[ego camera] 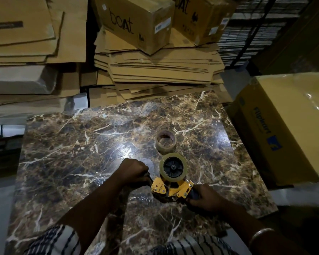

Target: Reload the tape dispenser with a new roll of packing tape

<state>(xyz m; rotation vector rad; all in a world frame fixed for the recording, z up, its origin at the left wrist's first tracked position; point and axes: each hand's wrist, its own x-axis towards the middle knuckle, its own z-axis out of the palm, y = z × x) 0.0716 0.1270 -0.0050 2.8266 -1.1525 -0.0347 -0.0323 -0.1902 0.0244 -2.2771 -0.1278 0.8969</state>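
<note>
1. lighting is pretty dim, so the near half of the frame is murky. the right hand (203, 196) wraps the dark handle of the yellow metal tape dispenser (170, 187), and the handle itself is mostly hidden under the fingers. the left hand (132, 171) is fisted at the dispenser's 9 o'clock side, pinching something dark, can't make out what.
2. the clear roll of packing tape (173, 167) sits on the dispenser's black hub, at 12 o'clock from the yellow frame. all of it is over the brown marble-patterned table top (81, 153), a bit toward 5 o'clock of centre.
3. a nearly bare brown cardboard tape core (166, 141) stands on the table just beyond the loaded roll, at 12 o'clock from it, close but whether they touch is hard to say.
4. striped sleeves are cut off by the bottom edge, and there's a metal bangle (260, 236) on the right wrist.
5. behind the table: stacks of flattened brown cardboard (160, 70), and two brown shipping cartons printed "boat" (134, 21) on top.
6. at 3 o'clock, a yellow carton wrapped in shiny tape reading "flipkart" (284, 124). small print on the dispenser isn't readable.
</note>
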